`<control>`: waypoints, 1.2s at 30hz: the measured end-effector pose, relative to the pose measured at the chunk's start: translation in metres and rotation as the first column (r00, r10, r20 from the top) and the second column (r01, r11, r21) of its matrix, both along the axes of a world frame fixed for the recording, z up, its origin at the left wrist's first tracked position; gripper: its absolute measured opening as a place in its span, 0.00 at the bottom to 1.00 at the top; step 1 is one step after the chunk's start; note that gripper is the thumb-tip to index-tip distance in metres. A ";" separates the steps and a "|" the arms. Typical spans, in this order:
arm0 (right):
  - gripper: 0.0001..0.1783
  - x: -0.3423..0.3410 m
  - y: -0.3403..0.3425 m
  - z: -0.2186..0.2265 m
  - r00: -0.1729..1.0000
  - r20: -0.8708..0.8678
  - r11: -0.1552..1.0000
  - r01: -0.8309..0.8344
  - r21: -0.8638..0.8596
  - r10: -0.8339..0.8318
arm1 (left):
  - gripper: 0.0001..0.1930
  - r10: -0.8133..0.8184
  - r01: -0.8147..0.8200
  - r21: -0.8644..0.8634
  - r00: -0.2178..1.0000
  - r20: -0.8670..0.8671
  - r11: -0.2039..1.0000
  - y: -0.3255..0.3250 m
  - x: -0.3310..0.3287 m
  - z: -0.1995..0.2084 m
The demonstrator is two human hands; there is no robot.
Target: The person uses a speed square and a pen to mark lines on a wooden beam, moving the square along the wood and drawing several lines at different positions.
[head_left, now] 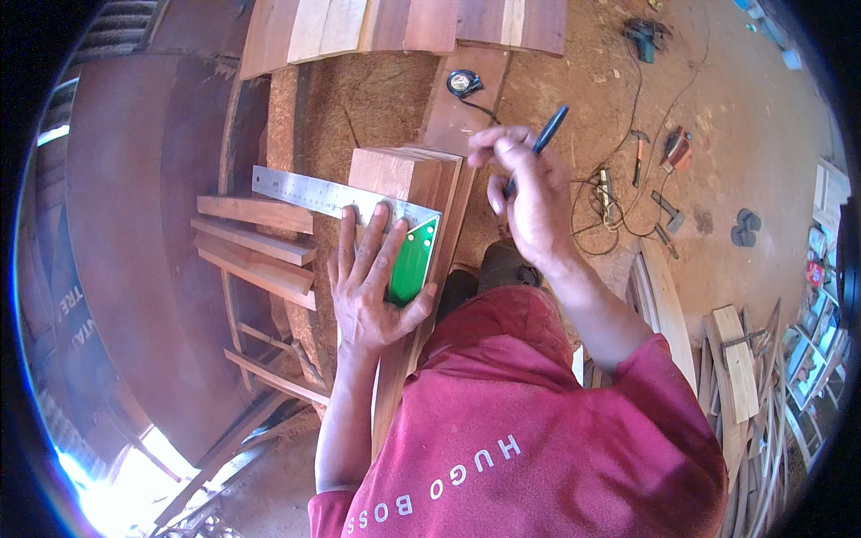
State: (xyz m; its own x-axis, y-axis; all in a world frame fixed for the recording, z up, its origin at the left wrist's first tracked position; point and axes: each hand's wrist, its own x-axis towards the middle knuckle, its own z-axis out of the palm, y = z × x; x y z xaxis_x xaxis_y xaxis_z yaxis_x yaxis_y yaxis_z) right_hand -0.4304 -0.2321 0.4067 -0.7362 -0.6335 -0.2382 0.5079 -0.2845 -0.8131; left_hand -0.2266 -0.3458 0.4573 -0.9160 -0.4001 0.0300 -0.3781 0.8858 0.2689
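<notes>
A try square with a steel ruled blade and a green handle lies across a stack of wooden boards. My left hand holds it there, fingers pressed over the blade and thumb against the green handle. The blade sticks out past the left side of the stack. To the right of the boards, my right hand is raised with a dark pen between thumb and fingers. The pen's upper end points up and away; its tip is partly hidden by the hand and appears apart from the wood.
Beyond the stack, a black tape measure rests on a board. More planks lie at the far end, and wooden strips on the left. A hammer, power tools and cords lie on the floor at right.
</notes>
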 end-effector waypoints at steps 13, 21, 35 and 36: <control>0.19 -0.025 -0.035 0.050 0.645 -0.700 0.952 -0.221 0.212 0.305 | 0.40 -0.024 0.023 -0.044 1.000 -0.017 0.999 -0.003 0.002 -0.002; 0.13 -0.025 -0.090 0.057 0.272 -0.828 0.866 -0.268 0.423 0.489 | 0.39 -0.023 0.023 -0.025 0.999 -0.022 0.999 -0.003 0.002 -0.001; 0.08 -0.026 -0.044 0.075 0.161 -0.879 0.884 -0.231 0.408 0.448 | 0.38 0.013 -0.012 0.029 1.000 -0.003 1.000 -0.001 0.002 0.005; 0.07 -0.030 -0.036 0.081 0.148 -0.898 0.900 -0.219 0.378 0.413 | 0.38 0.014 -0.014 0.029 1.000 -0.004 0.999 -0.001 0.004 0.005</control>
